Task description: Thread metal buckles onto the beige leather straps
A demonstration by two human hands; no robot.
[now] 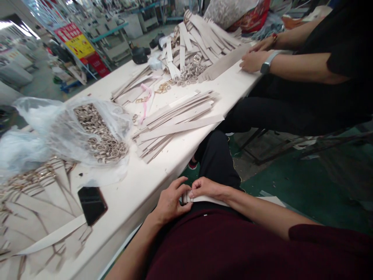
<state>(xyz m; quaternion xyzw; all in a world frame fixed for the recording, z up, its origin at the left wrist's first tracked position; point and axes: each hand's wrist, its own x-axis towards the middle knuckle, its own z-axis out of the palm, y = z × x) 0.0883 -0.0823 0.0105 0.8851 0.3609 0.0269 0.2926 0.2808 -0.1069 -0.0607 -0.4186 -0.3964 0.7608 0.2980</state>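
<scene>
Both hands are together in my lap, working at one end of a pale leather strap (211, 200). My left hand (171, 199) curls its thumb and fingers around the strap's folded end, where small loops seem to sit. My right hand (206, 188) pinches the same end from the other side, its fingertips close to my left thumb. From there the strap runs right, beneath my right forearm. Fine detail between the fingers is partly hidden.
The white table (151, 179) bears a stack of straps (177, 124), a plastic bag of small leather loops (107, 146), a black phone (92, 205) and finished-looking straps with buckles (49, 194). A co-worker's hands (255, 60) rest by a strap pile (204, 37).
</scene>
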